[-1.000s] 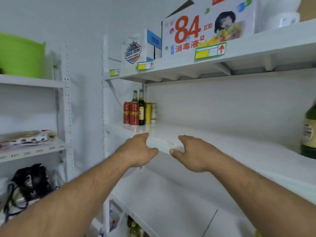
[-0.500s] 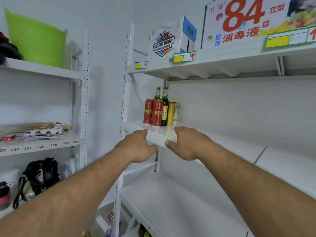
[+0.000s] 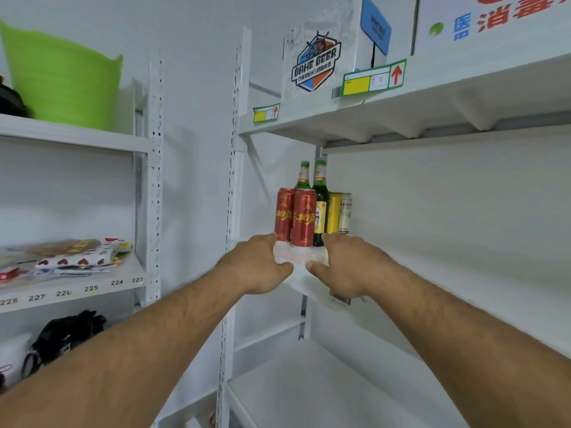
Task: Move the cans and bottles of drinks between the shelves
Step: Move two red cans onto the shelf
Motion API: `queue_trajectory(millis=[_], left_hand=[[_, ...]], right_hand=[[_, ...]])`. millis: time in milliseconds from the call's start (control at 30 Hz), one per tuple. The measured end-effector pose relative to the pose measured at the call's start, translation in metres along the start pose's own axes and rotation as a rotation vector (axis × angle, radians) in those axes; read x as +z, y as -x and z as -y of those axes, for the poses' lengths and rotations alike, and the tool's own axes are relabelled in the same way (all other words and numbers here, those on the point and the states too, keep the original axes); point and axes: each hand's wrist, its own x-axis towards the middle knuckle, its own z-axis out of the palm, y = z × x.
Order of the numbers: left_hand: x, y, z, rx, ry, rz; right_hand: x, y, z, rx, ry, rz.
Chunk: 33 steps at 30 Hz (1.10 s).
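A cluster of drinks stands at the left end of the white middle shelf (image 3: 438, 273): two red cans (image 3: 304, 222), two green glass bottles (image 3: 320, 193) behind them, a yellow can (image 3: 334, 213) and a pale can (image 3: 345, 213). My left hand (image 3: 256, 265) reaches over the shelf's front edge, its fingertips at the base of the left red can. My right hand (image 3: 346, 264) lies beside it, fingertips near the foot of the front bottle. Both hands hold nothing, and their thumbs point toward each other at the shelf edge.
Above, the top shelf carries a BAHE BEER carton (image 3: 318, 63) and a printed white box (image 3: 494, 23). A bare white shelf (image 3: 309, 393) lies below. The rack on the left holds a green tub (image 3: 65, 78), folded cloths (image 3: 77, 256) and a black bag (image 3: 65, 335).
Both hands have travelled left along the shelf edge and now sit right in front of the cans. The green bottle at the far right has left the view.
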Motion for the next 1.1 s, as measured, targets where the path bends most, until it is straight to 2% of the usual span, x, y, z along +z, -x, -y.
queue_trajectory(millis=[300, 567, 800, 1100], left_hand=[[0.015, -0.096, 0.048, 0.084, 0.106, 0.024], [0.032, -0.204, 0.090, 0.184, 0.335, 0.028], [0.067, -0.277, 0.112, 0.160, 0.663, 0.117], [0.090, -0.320, 0.115, 0.184, 0.852, 0.230]], right_hand=[[0.027, -0.069, -0.001, 0.113, 0.007, -0.029], [0.052, -0.157, 0.023, 0.318, -0.081, -0.114], [0.075, -0.208, 0.027, 0.544, -0.338, -0.318], [0.088, -0.253, 0.027, 0.675, -0.616, -0.477]])
